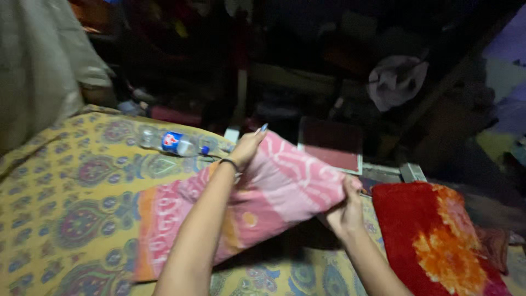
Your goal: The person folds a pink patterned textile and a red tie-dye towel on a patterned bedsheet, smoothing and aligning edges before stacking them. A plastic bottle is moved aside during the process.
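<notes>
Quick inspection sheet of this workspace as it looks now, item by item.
Surface: bed sheet, yellow with paisley print.
Job's things: pink patterned cloth, folded, one end lifted, the other lying on the sheet.
Clutter: plastic bottle lying on its side; red and orange blanket at right.
Hands: left hand grips the cloth's top edge; right hand pinches its right corner.
Cables: nothing seen.
Surroundings: dark, blurred; pale fabric at upper left.
</notes>
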